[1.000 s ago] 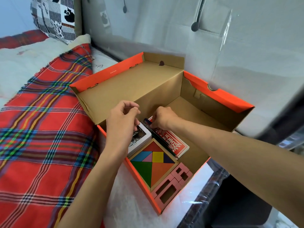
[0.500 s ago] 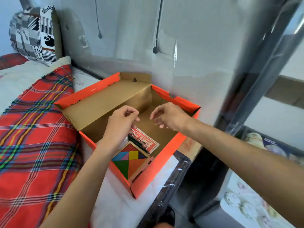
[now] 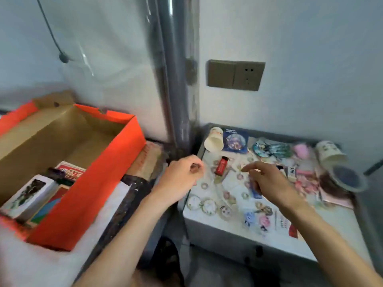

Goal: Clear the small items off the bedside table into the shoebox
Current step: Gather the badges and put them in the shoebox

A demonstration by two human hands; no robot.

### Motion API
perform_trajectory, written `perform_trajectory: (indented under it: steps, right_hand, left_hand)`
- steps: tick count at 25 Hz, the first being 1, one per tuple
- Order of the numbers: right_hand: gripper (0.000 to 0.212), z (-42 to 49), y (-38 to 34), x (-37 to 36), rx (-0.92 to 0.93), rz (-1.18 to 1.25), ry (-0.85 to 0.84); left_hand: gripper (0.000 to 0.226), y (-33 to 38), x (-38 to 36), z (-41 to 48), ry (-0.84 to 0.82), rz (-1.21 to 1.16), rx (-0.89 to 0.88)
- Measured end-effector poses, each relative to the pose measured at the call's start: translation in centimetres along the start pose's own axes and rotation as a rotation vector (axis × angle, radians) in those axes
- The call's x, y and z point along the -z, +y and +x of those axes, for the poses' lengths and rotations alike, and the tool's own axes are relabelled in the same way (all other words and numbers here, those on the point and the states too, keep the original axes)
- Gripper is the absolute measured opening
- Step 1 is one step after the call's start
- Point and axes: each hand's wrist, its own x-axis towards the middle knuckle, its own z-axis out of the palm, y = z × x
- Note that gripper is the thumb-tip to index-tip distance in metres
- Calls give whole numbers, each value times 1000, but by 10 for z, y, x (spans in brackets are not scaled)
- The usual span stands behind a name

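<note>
The orange shoebox (image 3: 87,195) sits on the bed at the left, with a card deck, a red pack and a colourful puzzle inside. To its right stands the white bedside table (image 3: 217,226), strewn with small items. A red lighter (image 3: 221,166) lies near the table's back left, several round badges (image 3: 209,206) lie toward the front, and a blue item (image 3: 256,193) shows under my right hand. My left hand (image 3: 182,177) hovers at the table's left edge, fingers loosely curled, holding nothing. My right hand (image 3: 267,179) hangs over the table's middle with relaxed fingers, empty.
A tipped paper cup (image 3: 214,139) and a blue picture card (image 3: 236,140) lie at the table's back left. Another cup (image 3: 330,153) and a round lid (image 3: 348,178) sit at the right. A grey post (image 3: 176,79) and a wall socket (image 3: 236,74) stand behind.
Both hands have left the shoebox and swung right to the bedside table. The view has turned from the box to the table.
</note>
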Motion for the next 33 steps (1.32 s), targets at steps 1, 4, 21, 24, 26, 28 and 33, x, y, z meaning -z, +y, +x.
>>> perform_trajectory:
  steps: [1,4,21,24,26,28,33]
  right_hand:
    - [28,4,23,8,-25,-22,22]
    - [39,25,71,29,-45,-135,-4]
    - [47,194,95,85,64,-1119,59]
    - [45,195,92,86,58,-1120,76]
    - [37,187,91,87,73,-1104,142]
    - [36,172,91,89,88,-984,231]
    - [20,126,88,92,16,-191,372]
  left_hand:
    - [13,1,-16,8,-23,56,0]
    - [7,5,-63,43,-63,131,-14]
    - [70,68,-176,246,-229,783,-436]
    - [69,67,-191,246,-208,826,-443]
    - [71,66,-192,246,-181,817,-446]
    - [73,65,-189,244,-148,802,-452]
    - [49,75,-179,231,-121,422,-329]
